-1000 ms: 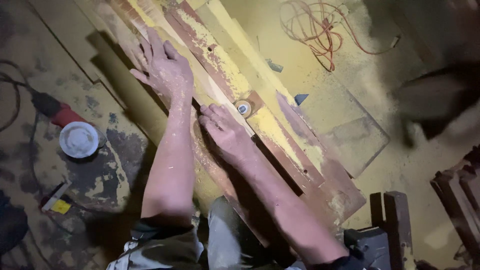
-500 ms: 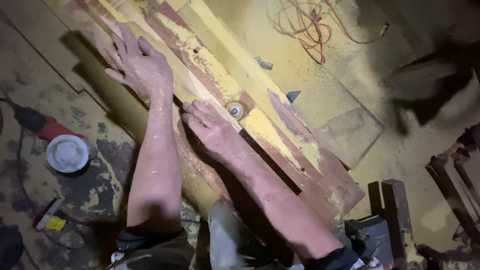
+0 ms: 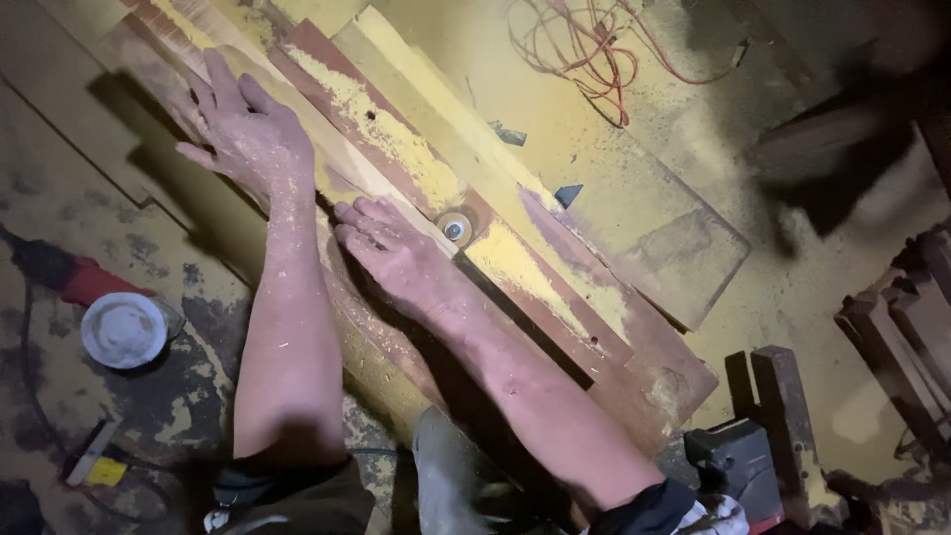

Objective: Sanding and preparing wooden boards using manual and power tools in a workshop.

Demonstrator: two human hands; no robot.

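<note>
Sawdust-coated wood lies under both hands: the left hand presses flat with fingers spread and open on a pale wooden strip that runs diagonally from the far left toward the near right, and the right hand lies flat and open on the same strip nearer the body, its fingers held together and pointing toward the far left, clamped on nothing. Just beside the right hand's fingertips, to their right, a small round cutter bit stands up through the reddish-brown work surface, which is heaped with yellow sawdust; the strip's edge lies close against the bit, though whether they touch cannot be told. Both forearms are dusted with wood powder. Beyond the work surface, a flat dusty board lies on the right, with two small dark wedges near its far edge. An orange cable is tangled on the floor at the far side. On the left, near the left forearm, a white round lid-like disc sits beside a red tool body, and a small yellow-tipped object lies nearer still. At the near right stands a dark blocky machine part, with stacked dark timbers at the right edge.
</note>
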